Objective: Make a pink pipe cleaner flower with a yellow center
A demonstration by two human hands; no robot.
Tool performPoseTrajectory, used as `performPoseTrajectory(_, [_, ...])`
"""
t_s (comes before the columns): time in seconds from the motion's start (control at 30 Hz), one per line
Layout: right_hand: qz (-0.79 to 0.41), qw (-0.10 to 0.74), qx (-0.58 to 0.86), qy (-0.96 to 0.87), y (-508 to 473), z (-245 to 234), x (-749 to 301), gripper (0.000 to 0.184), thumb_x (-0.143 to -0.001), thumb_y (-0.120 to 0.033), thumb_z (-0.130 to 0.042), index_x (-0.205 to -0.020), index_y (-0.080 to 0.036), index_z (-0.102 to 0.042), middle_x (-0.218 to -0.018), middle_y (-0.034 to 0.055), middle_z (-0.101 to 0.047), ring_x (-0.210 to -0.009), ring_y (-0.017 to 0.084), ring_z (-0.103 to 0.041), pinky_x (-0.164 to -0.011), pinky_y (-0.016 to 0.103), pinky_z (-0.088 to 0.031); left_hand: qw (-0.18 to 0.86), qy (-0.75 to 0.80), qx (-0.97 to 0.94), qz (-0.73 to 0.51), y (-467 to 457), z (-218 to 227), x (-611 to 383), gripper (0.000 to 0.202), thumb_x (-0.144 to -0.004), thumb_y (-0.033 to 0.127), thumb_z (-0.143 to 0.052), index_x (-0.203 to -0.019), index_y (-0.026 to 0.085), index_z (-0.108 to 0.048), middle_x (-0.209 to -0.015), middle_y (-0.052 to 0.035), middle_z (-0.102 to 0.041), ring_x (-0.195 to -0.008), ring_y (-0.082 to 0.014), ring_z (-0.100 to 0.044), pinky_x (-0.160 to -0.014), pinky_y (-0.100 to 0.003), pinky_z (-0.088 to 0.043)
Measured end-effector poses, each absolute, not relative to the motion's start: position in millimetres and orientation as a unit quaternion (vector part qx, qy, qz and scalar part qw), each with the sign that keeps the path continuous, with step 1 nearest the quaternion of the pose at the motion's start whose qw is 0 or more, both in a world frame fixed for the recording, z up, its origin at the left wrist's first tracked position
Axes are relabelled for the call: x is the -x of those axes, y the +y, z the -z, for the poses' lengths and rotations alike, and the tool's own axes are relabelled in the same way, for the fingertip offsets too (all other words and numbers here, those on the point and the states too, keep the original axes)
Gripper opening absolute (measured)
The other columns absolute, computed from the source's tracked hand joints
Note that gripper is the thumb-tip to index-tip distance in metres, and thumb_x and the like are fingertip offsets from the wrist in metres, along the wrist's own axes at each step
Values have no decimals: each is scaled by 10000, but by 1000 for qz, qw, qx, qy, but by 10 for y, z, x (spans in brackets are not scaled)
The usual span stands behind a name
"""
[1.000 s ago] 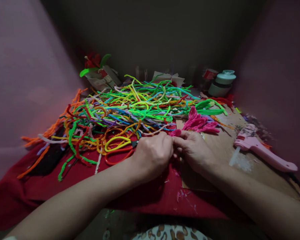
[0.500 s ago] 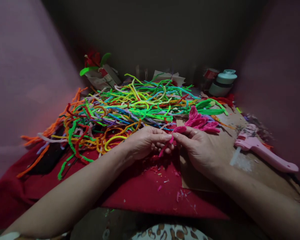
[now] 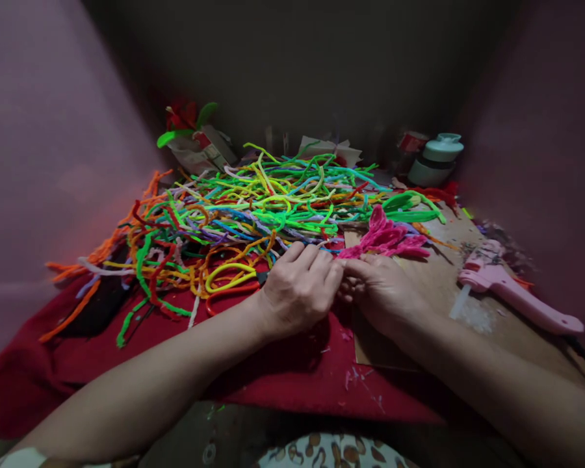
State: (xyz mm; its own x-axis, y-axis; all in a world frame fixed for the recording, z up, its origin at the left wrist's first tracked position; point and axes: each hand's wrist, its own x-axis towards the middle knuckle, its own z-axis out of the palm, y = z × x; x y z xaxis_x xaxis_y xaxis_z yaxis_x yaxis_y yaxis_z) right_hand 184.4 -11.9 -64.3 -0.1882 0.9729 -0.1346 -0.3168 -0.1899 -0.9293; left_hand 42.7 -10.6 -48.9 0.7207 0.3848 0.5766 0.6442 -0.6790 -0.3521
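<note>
Head camera looks down on two bare hands meeting knuckle to knuckle at the near edge of a craft mess. The left hand is curled shut with its back turned up, and the right hand is closed against it. Both pinch a short pink pipe cleaner, which pokes out between their fingertips. Most of that piece is buried in the hands, so its length and shape cannot be made out. Its free end points at a pink bundle lying just beyond the right hand, and whether the two touch is hard to say. Orange scissor handles peek out left of the left hand, their blades lost under the heap of pipe cleaners, a tangle of green, yellow, orange, blue and lilac. Both forearms run off the lower edge. A patterned garment is cut off at the bottom. The hands rest over a red cloth speckled with clippings, with a cardboard sheet to the right. On the cardboard lies a pink glue gun, well apart from the hands. At the back, dim and blurred, stand a jar with a pale green lid and a red flower with green leaves. Pinkish walls close in on both sides, and the back wall is dark.
</note>
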Motion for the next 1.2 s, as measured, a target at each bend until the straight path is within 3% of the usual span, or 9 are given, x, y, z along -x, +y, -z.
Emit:
performPoseTrajectory(0.1, [-743,475,361,-303,-104,612,-1856,213,-676,-194,-620,-532,-149,-470,-483,-48,-437,-446,58,-378,-415,203,-271,271,-274,886,259,-67,481,-388,180,-844,152,-441,-690,142,-533,-703,-65,-611,-653,-160,-517,-647,-325,-371])
performPoseTrajectory(0.17, [-739,484,355,-304,-98,566,-1884,150,-671,-185,-638,-579,-134,-531,-523,-27,-502,-466,63,-414,-423,201,-286,163,-317,879,317,-19,473,-357,135,-834,157,-465,-731,137,-550,-728,-59,-618,-675,-150,-528,-659,-310,-390])
performPoseTrajectory(0.27, [-723,499,345,-331,-91,494,-1923,136,-648,-198,-666,-587,-137,-561,-519,-25,-518,-461,70,-423,-422,205,-294,-183,-439,775,415,70,453,-307,80,-803,208,-538,-818,133,-562,-722,-29,-605,-641,-114,-538,-606,-249,-419])
performPoseTrajectory(0.37, [-725,493,314,-363,-81,470,-1946,202,-647,-205,-674,-523,-150,-525,-436,-54,-423,-421,64,-366,-414,211,-271,-557,-446,595,370,140,442,-262,184,-802,299,-549,-775,119,-574,-623,-3,-582,-477,-69,-494,-461,-190,-387])
performPoseTrajectory(0.53, [-704,470,319,-427,-74,529,-1981,173,-719,-256,-644,-600,-152,-574,-495,-27,-505,-424,62,-370,-430,219,-273,-822,-294,445,200,134,462,-249,362,-826,409,-496,-769,76,-625,-622,-78,-640,-442,-106,-552,-371,-188,-392])
performPoseTrajectory(0.73, [-626,492,377,-473,-107,534,-1964,152,-727,-290,-639,-674,-156,-591,-546,-32,-549,-457,66,-429,-444,203,-312,-746,-348,525,216,40,392,-300,259,-816,334,-500,-747,109,-609,-529,-13,-582,-361,-65,-450,-337,-165,-317])
performPoseTrajectory(0.93, [-559,508,450,-476,-133,571,-1910,148,-713,-285,-638,-664,-163,-570,-500,-65,-482,-428,61,-373,-418,202,-286,-177,-454,833,261,-101,484,-385,263,-833,270,-428,-646,131,-548,-586,-8,-511,-545,-93,-442,-549,-230,-349])
performPoseTrajectory(1.13, [-619,483,405,-469,-131,570,-1935,164,-709,-302,-652,-672,-150,-605,-583,-25,-553,-509,81,-458,-481,212,-345,-246,-443,832,227,-128,415,-389,309,-884,229,-344,-603,155,-449,-527,51,-389,-485,-58,-374,-496,-180,-317])
performPoseTrajectory(1.2, [-604,486,410,-481,-137,550,-1932,155,-704,-292,-652,-662,-148,-612,-607,-18,-570,-538,88,-470,-509,219,-367,-189,-435,852,224,-138,429,-382,314,-888,220,-344,-599,155,-447,-517,47,-404,-469,-60,-380,-482,-183,-312])
